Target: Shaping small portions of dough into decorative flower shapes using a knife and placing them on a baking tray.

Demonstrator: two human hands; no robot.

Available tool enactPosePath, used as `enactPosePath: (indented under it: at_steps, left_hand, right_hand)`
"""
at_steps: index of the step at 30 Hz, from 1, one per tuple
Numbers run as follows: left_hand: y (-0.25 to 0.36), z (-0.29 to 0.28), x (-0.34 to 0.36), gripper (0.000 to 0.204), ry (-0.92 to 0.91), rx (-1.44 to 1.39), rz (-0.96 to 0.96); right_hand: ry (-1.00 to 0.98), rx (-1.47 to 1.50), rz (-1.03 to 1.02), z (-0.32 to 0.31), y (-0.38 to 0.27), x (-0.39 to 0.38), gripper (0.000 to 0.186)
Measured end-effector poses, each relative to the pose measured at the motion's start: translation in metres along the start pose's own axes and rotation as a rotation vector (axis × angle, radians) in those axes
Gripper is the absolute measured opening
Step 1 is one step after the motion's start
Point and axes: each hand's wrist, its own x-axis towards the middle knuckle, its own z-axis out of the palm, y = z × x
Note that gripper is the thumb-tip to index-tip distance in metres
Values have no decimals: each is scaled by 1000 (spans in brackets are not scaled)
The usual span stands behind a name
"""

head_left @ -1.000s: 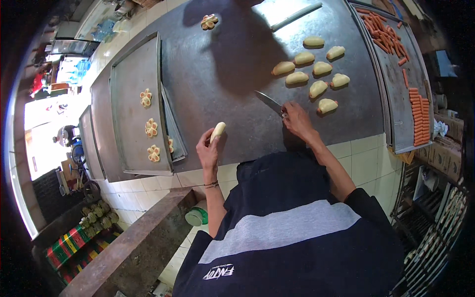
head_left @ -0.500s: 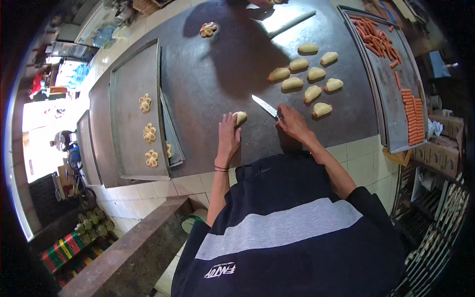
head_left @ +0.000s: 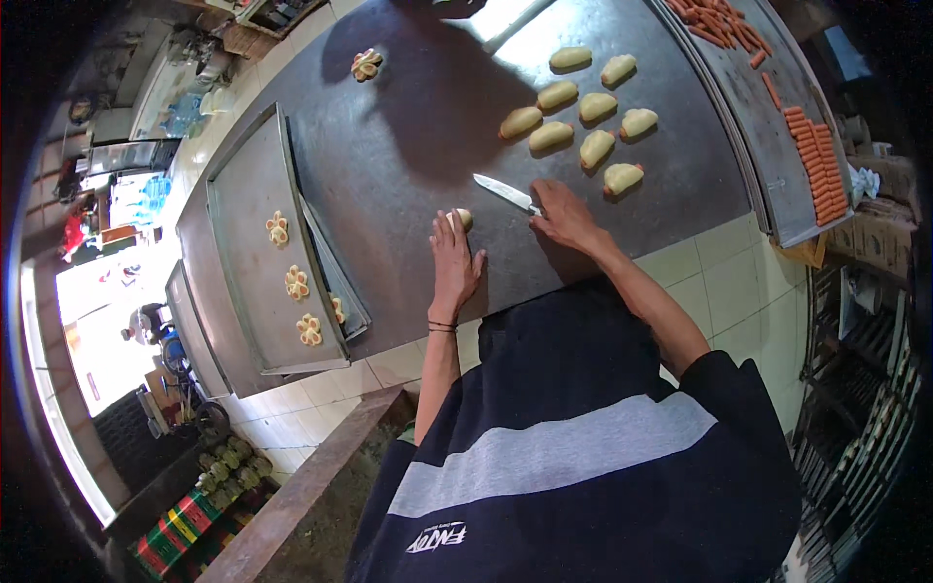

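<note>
My left hand [head_left: 455, 267] lies on the dark metal table with its fingers stretched over one dough-wrapped sausage [head_left: 464, 220], holding it against the surface. The fingers partly cover this piece. To its right, my right hand [head_left: 566, 216] is closed around the handle of a knife [head_left: 505, 192]. The silver blade points left and away from me, apart from the dough. Beyond my right hand, several more dough-wrapped sausages [head_left: 551, 136] lie in a loose group, some with orange ends showing.
A metal tray [head_left: 248, 233] on the left holds several flower-shaped pieces [head_left: 296, 282]. Another flower-shaped piece [head_left: 366, 64] lies at the table's far side. Sausages [head_left: 816, 170] fill part of a tray [head_left: 753, 126] on the right. A dark object shows at the top edge.
The view has shifted, so the table's things appear moved. My left fingers now reach further over the dough piece. The knife stays in my right hand, blade still off the dough.
</note>
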Motion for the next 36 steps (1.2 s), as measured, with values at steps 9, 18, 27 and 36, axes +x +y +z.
enactPosePath:
  at_steps: [9,18,27,36]
  left_hand:
    - [9,6,3,87,120,41,20]
    - [-17,-19,-17,77,150,-98,111]
    - [-49,-30,-18,79,173,-206,226]
    - [-93,-29,-27,75,124,-316,359]
  right_hand:
    - [131,-53,-14,7,1,-7,45]
    - [12,-124,150,20,-36,-7,39]
    - [70,-212,194,44,-51,-1,33]
    - [186,-262,296,76,-65,-10,34]
